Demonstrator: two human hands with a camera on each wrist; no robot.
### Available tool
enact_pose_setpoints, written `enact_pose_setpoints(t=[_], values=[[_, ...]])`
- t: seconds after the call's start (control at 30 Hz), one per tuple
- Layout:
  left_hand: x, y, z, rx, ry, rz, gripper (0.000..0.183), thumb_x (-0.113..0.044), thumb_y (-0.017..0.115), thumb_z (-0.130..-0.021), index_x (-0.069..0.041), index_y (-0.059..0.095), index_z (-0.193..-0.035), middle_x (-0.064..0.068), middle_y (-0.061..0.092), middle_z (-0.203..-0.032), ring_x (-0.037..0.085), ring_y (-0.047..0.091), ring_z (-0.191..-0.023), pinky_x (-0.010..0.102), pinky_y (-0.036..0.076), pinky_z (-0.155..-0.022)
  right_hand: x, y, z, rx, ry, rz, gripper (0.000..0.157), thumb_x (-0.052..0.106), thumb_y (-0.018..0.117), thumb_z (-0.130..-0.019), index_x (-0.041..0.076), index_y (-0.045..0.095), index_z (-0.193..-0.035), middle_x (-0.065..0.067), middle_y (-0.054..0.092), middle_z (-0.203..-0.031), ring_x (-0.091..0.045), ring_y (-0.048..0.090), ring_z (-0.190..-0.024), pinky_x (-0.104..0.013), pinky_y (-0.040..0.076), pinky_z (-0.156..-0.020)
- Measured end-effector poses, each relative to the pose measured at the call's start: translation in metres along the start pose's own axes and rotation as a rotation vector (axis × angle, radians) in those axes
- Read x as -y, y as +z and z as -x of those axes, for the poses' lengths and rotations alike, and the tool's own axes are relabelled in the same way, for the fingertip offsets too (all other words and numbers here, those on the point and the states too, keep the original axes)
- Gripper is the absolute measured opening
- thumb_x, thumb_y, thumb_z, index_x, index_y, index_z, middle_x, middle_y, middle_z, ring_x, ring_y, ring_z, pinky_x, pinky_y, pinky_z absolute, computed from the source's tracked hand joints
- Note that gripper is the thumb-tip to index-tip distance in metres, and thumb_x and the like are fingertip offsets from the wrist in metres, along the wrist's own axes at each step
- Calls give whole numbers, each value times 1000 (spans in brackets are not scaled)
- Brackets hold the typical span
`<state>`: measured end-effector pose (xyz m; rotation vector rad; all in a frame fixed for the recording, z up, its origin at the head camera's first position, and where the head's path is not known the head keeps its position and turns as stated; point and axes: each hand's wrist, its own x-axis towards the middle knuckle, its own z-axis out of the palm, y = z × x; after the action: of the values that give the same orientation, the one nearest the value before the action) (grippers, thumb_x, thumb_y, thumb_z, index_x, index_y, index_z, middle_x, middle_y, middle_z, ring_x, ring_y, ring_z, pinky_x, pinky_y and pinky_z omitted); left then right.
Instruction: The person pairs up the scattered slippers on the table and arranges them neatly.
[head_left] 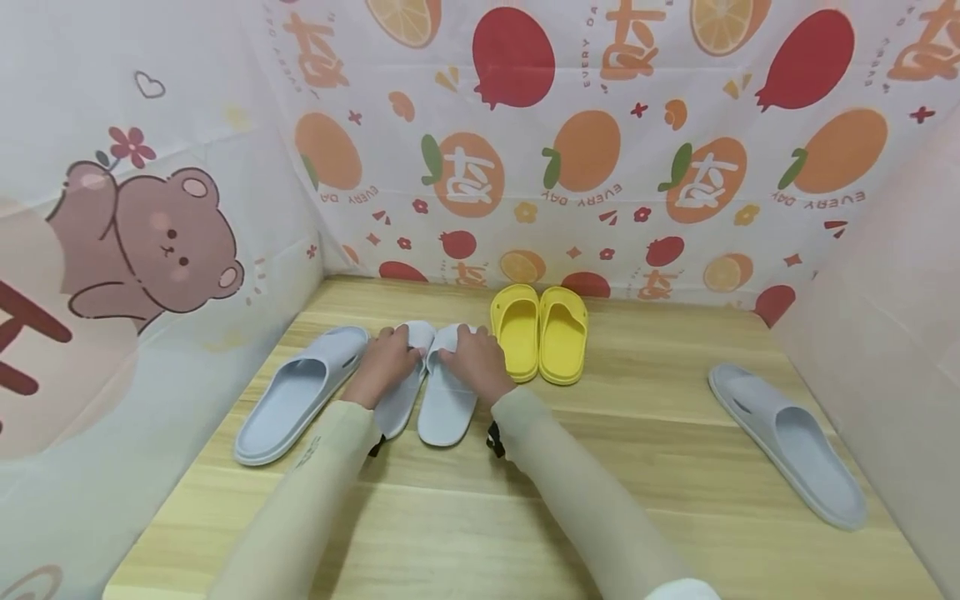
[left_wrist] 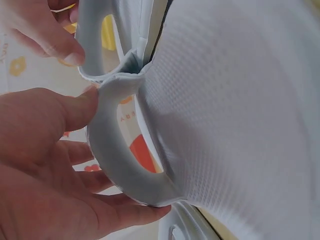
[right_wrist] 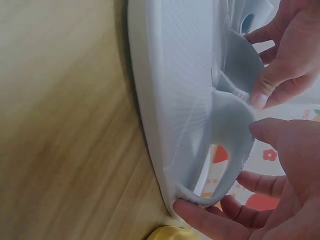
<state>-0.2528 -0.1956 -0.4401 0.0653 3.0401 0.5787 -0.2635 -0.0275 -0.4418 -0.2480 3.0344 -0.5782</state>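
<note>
Two white slippers stand side by side in the middle of the wooden floor, toes toward the patterned back wall. My left hand grips the left white slipper across its strap, thumb on the inner side and fingers on the outer. Across the strap of the right white slipper, my right hand holds in the same way. The two straps touch or nearly touch at their inner edges in the left wrist view. Both soles appear to rest on the floor, partly hidden by my hands and sleeves.
A larger grey-blue slipper lies angled at the left. Its likely match, another grey slipper, lies angled at the far right. Yellow slippers stand paired against the back, right of my right hand. Printed sheets enclose the wooden floor.
</note>
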Motion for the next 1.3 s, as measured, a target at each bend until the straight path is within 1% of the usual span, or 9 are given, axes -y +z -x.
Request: enact_pose_setpoints(t=[0.2, 0.37, 0.5, 0.67, 0.8, 0.87, 1.0, 1.1, 1.3], values=[[2, 1, -14, 19, -42, 39, 60, -32, 53, -104, 9, 38, -146, 37, 42, -143, 58, 42, -127, 64, 31, -111, 0, 3, -13, -12, -11, 20, 57, 53, 59, -96, 10, 58, -133, -14, 60, -121, -29, 59, -108, -42, 53, -89], [-1, -1, -26, 39, -85, 72, 62, -32, 51, -104, 8, 34, -150, 36, 38, -146, 56, 40, -129, 63, 29, -112, -2, 5, -25, -43, -32, 36, 54, 52, 59, -97, 9, 60, -131, -15, 59, -120, -30, 60, -108, -43, 54, -88], [-5, 1, -36, 54, -117, 85, 62, -32, 49, -106, 6, 32, -152, 35, 35, -147, 55, 36, -131, 64, 32, -110, -5, 8, -35, -72, -38, 37, 51, 50, 58, -97, 8, 62, -127, -15, 60, -118, -30, 60, -106, -43, 54, -87], [-5, 3, -47, 26, -147, 90, 58, -31, 48, -106, 3, 34, -151, 34, 36, -147, 55, 35, -131, 66, 34, -106, -3, 9, -48, -92, -36, 24, 51, 49, 58, -98, 7, 62, -127, -16, 61, -120, -30, 59, -109, -43, 54, -89], [-2, 6, -55, 19, -161, 85, 58, -34, 47, -106, 0, 34, -152, 32, 35, -148, 54, 35, -132, 68, 34, -105, 0, 9, -57, -73, 6, 11, 55, 50, 58, -98, 6, 60, -131, -17, 60, -125, -31, 58, -114, -44, 52, -93], [-1, 8, -59, 11, -160, 78, 58, -35, 46, -107, 0, 34, -152, 32, 34, -148, 54, 35, -133, 68, 33, -106, 0, 9, -61, -71, 24, 7, 57, 51, 59, -97, 6, 59, -132, -17, 60, -127, -32, 58, -115, -44, 52, -94], [0, 10, -67, -31, -145, 70, 57, -35, 46, -107, 0, 36, -150, 32, 35, -149, 54, 35, -133, 69, 32, -106, 0, 7, -69, -81, 47, 8, 58, 51, 59, -97, 5, 59, -133, -17, 61, -127, -32, 58, -116, -44, 52, -95], [-1, 12, -73, -61, -145, 85, 57, -35, 48, -106, 0, 38, -149, 32, 36, -149, 55, 35, -133, 70, 31, -106, 0, 6, -74, -85, 65, 10, 59, 51, 59, -97, 5, 58, -134, -17, 60, -128, -33, 58, -117, -44, 52, -96], [-6, 13, -83, -71, -158, 115, 57, -36, 47, -106, -1, 38, -149, 30, 34, -151, 54, 32, -136, 71, 27, -108, -3, 5, -84, -94, 91, -18, 57, 50, 61, -96, 5, 59, -131, -14, 61, -126, -29, 57, -113, -42, 52, -95]])
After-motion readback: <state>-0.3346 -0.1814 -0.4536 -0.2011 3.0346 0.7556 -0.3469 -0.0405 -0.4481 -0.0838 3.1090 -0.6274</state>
